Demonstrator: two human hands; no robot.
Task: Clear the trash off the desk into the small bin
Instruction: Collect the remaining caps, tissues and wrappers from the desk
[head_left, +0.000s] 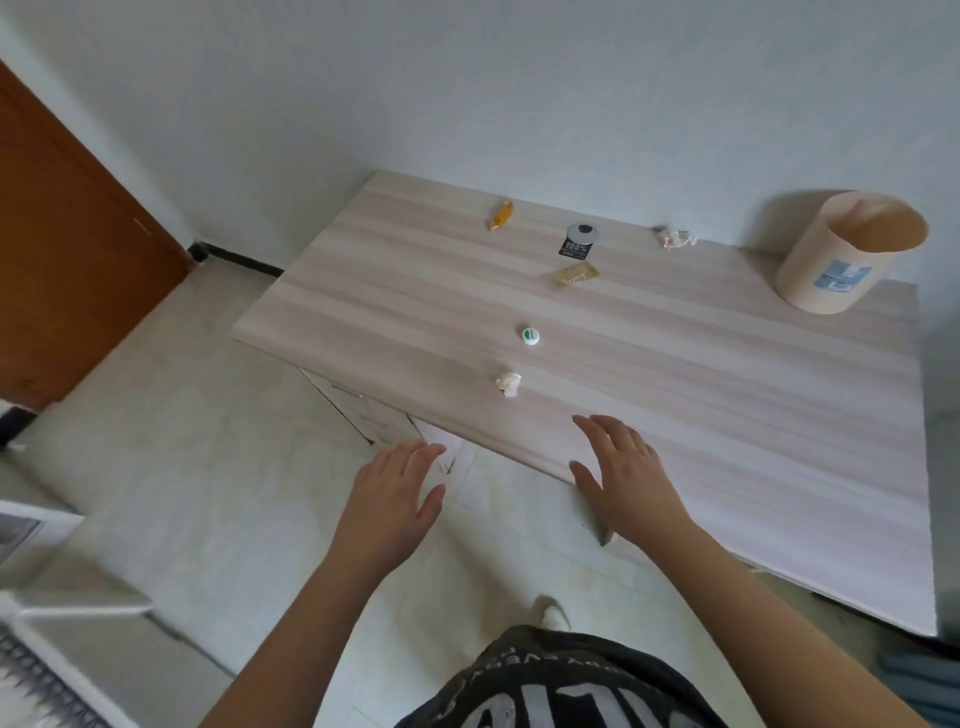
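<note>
On the pale wooden desk lie several bits of trash: a crumpled white paper ball, a white bottle cap with a green mark, a gold wrapper, a black and silver packet, an orange wrapper and a pinkish crumpled wrapper. The small beige bin stands at the desk's far right corner, empty as far as I see. My left hand hovers open off the desk's front edge. My right hand is open over the front edge, near the paper ball.
A brown door stands at the left. Tiled floor lies below the desk's front edge. White wall runs behind the desk. A white frame sits at the lower left corner.
</note>
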